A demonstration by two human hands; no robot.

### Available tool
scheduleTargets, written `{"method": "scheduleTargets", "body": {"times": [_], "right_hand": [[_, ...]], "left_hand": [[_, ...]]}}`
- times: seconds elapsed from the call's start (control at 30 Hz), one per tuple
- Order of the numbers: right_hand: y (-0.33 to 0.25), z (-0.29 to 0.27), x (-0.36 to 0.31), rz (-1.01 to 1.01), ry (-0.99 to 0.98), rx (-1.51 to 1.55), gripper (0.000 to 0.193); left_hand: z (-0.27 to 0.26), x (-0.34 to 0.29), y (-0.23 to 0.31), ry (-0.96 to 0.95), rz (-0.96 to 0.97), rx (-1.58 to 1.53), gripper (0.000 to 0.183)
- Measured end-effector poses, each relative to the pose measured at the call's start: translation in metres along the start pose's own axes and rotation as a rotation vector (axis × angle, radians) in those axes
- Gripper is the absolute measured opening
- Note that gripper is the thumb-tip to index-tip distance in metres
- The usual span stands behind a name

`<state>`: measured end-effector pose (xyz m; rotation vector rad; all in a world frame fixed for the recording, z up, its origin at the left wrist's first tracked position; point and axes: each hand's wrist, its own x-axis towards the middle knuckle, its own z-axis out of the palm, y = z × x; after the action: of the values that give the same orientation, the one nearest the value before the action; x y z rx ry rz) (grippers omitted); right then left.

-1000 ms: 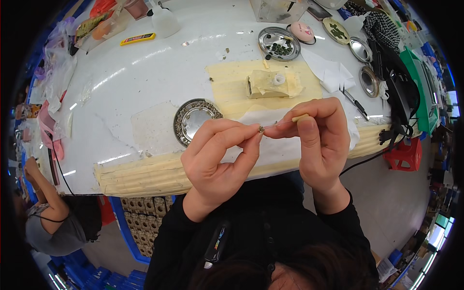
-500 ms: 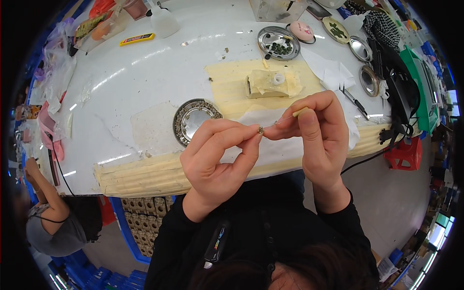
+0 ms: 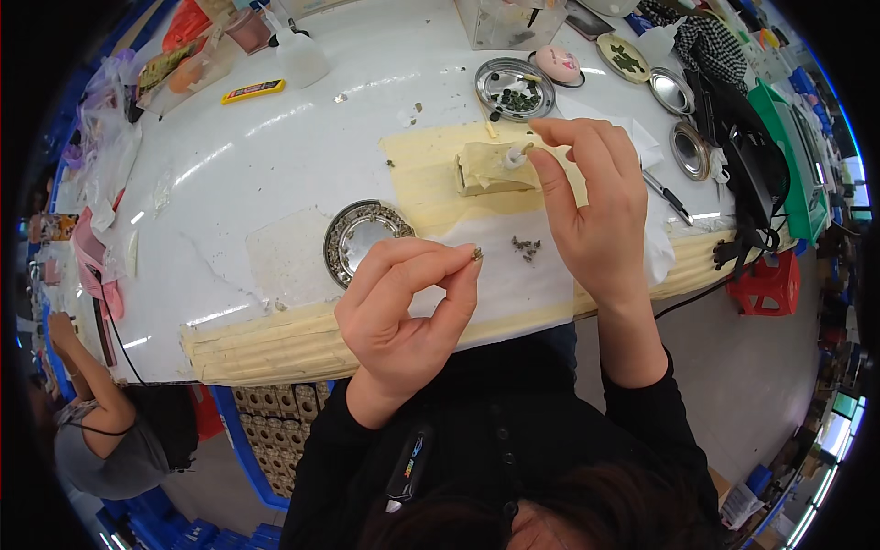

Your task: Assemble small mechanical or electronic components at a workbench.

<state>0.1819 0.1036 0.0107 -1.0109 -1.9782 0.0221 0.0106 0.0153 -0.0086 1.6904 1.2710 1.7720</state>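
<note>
My left hand (image 3: 403, 307) is closed in a pinch on a tiny metallic piece (image 3: 477, 255), held above the white paper (image 3: 513, 293). My right hand (image 3: 600, 202) is raised at the tape-covered block (image 3: 477, 174), thumb and forefinger apart. Right at those fingertips, a small white cup (image 3: 515, 159) sits on the block, with the yellowish end of a slim tool (image 3: 527, 148) showing at it. A little heap of tiny metallic pieces (image 3: 525, 247) lies on the paper between my hands. Left of them, a round metal dish (image 3: 332, 255) carries many similar pieces around its inside edge.
Farther back stand a metal dish of dark green bits (image 3: 495, 66) and a clear plastic box (image 3: 513, 26). Tweezers (image 3: 674, 202) lie at the right. A yellow cutter (image 3: 253, 91) and a squeeze bottle (image 3: 302, 60) are at the back left. Another person's arm (image 3: 96, 385) shows at far left.
My right hand has moved away from the left, up to the white cup, and its fingers have parted from the yellow-handled tool. The left still pinches its piece, and the heap on the paper is uncovered.
</note>
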Motion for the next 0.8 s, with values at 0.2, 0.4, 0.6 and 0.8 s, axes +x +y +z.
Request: {"method": "scheduleTargets", "body": {"times": [0.2,0.4,0.6,0.8], "right_hand": [[-0.03,-0.018,-0.016,0.189,-0.238,0.531,0.01],[-0.036,-0.012,-0.028,0.44,-0.315,0.859,0.008],[-0.04,-0.015,-0.026,0.207,-0.203,0.578,0.008],[-0.039,-0.01,-0.031,0.269,-0.197,0.578,0.006]], "left_hand": [[0.001,0.001,0.001,-0.002,0.081,0.072,0.021],[0.003,0.001,0.002,-0.015,0.174,0.171,0.023],[0.005,0.001,0.0,-0.016,0.21,0.196,0.025],[0.005,0.001,-0.002,-0.018,0.22,0.204,0.026]]}}
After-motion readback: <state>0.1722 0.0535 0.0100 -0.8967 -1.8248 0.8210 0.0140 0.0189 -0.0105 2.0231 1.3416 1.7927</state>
